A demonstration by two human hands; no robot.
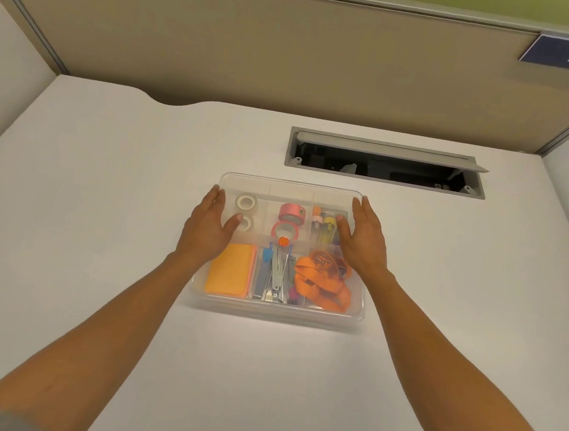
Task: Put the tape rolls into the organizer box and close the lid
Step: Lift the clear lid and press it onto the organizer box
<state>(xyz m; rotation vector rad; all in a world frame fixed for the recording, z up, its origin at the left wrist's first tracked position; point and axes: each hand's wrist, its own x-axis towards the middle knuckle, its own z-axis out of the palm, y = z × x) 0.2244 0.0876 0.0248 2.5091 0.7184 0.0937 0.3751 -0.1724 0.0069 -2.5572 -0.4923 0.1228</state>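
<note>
Hands flank the clear organizer box [276, 312] on the white tabletop [107, 182]: left hand [208, 227] and right hand [363, 237] lie flat, fingers extended, on the clear lid [292, 188]. White tape rolls [247, 202] and pink tape rolls [292, 212] sit inside, in the far compartments.

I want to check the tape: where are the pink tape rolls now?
In the head view, the pink tape rolls lie in the organizer box, in its far middle compartment, between the white tape rolls and the markers.

Both hands [206, 229] [363, 239] flat on organizer box [278, 312] lid [288, 190]
</note>
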